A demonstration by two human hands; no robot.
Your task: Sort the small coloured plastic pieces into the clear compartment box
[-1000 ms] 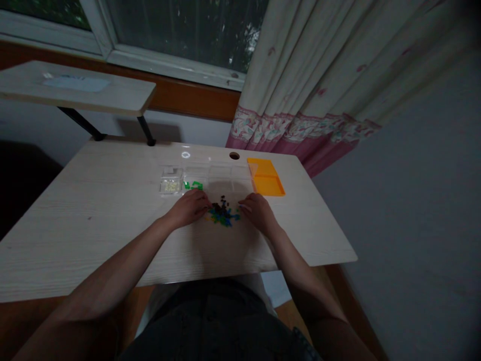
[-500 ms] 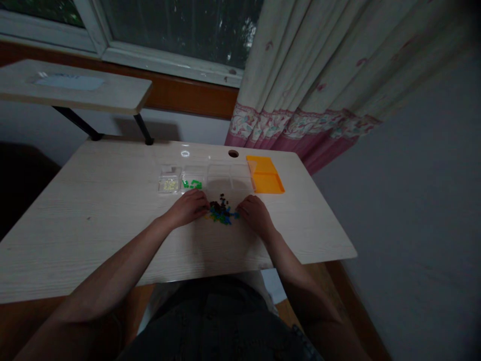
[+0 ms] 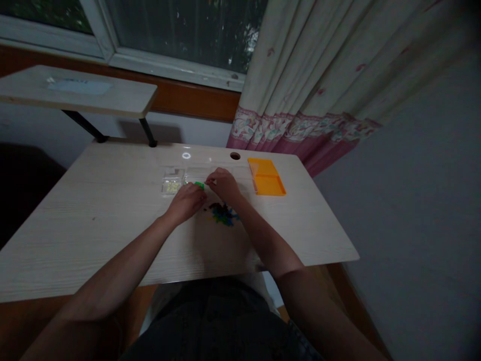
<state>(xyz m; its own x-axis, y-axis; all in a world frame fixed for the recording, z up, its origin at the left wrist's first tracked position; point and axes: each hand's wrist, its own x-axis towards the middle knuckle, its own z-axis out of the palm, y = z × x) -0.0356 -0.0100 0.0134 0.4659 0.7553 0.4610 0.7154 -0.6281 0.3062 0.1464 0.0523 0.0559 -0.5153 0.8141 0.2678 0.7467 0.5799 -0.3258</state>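
Observation:
My right hand (image 3: 224,184) reaches over the clear compartment boxes, thumb and fingertips pinched together beside the small green pieces (image 3: 200,185). Whatever is in that pinch is too small to make out. Just in front of the green pieces lies my left hand (image 3: 188,201), its fingers curled together; any content is hidden. Below both hands a loose pile of tiny blue, green and dark brown pieces (image 3: 222,214) rests on the table, partly behind my right forearm. Pale yellow pieces (image 3: 172,187) fill the clear box at the left.
An orange plastic case (image 3: 269,179) lies right of the clear boxes (image 3: 243,173). A round hole (image 3: 235,156) pierces the table (image 3: 124,210) near its back edge. A raised shelf (image 3: 124,95) stands at the back left, and a curtain (image 3: 296,115) hangs behind the table.
My right hand has moved from the pile's right side up and left to the green pieces. My left hand has shifted slightly away from the pile. The view has moved a little.

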